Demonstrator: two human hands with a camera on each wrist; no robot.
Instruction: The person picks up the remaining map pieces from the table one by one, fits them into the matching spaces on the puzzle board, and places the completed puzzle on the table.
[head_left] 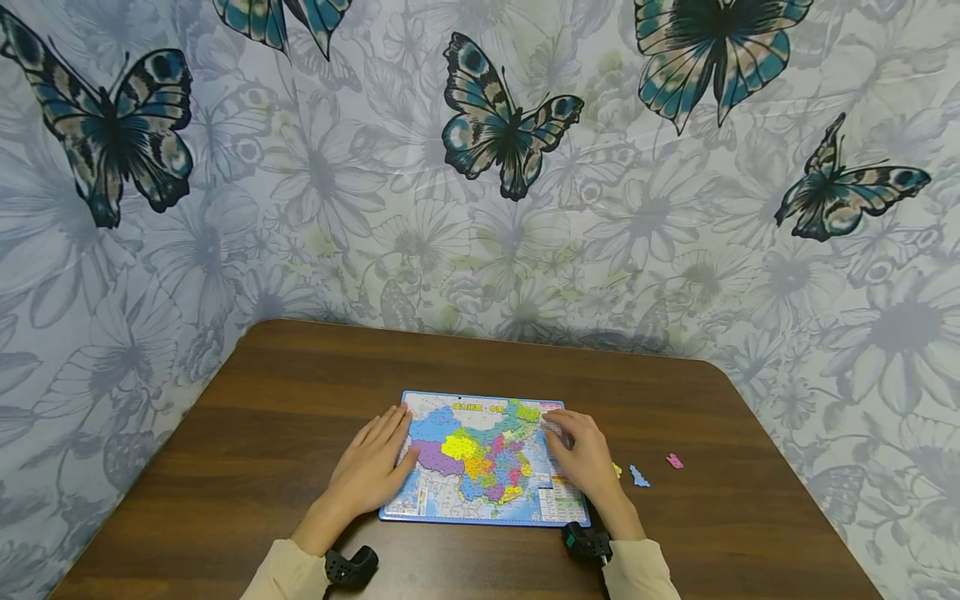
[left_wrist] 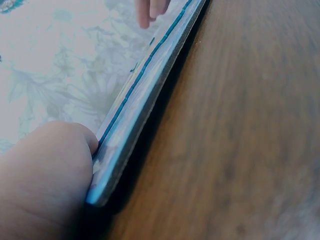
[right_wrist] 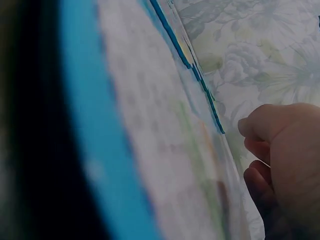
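Note:
A map jigsaw board (head_left: 435, 500) with coloured province pieces and a blue border lies on the table. My left hand (head_left: 378, 467) rests along its left edge, fingers straight and together, thumb spread toward the purple piece (head_left: 437, 458). In the left wrist view, the thumb side of the left hand (left_wrist: 50, 170) is beside the board's edge (left_wrist: 135, 130). My right hand (head_left: 585, 454) is over the board's upper right side, near the green piece (head_left: 528, 413), its fingers bent and thumb apart. The right wrist view shows these bent fingers (right_wrist: 257, 125) with no piece visible between them.
Loose pieces lie on the table right of the board: a yellow one (head_left: 617, 471) partly behind the right hand, a blue one (head_left: 639, 476) and a pink one (head_left: 675, 461). Behind the brown table (head_left: 315, 367) is a butterfly-patterned wall covering (head_left: 420, 275).

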